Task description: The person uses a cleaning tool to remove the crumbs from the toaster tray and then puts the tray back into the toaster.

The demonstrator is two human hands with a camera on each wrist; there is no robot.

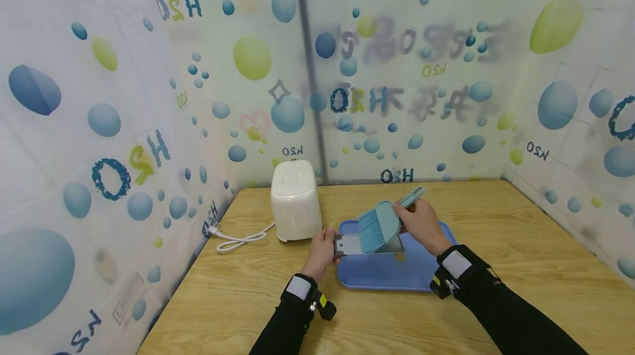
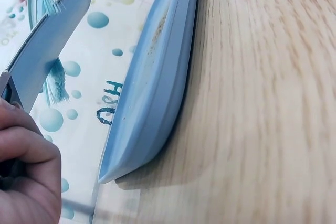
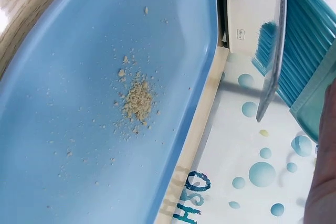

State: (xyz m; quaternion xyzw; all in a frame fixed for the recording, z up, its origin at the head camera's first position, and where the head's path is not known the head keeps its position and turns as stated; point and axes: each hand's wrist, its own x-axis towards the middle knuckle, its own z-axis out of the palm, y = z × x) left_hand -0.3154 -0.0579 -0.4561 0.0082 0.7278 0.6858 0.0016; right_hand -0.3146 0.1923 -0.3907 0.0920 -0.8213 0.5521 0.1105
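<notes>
The left hand [image 1: 319,250] curls its fingers round the end of the grey panel [image 1: 351,245], right of centre; the right hand [image 1: 421,222] pinches the brush [image 1: 379,225] (thumb partly hidden, seemingly near the head). Light strokes above the blue tray [image 1: 382,278] should keep crumbs [image 3: 138,100] contained.

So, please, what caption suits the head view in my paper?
A brush in the right hand meets a thin grey plate in the left hand over a blue tray with crumbs.

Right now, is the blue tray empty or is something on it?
Not empty: the right wrist view shows a small heap of pale crumbs on the blue tray, with more crumbs scattered around it.
</notes>
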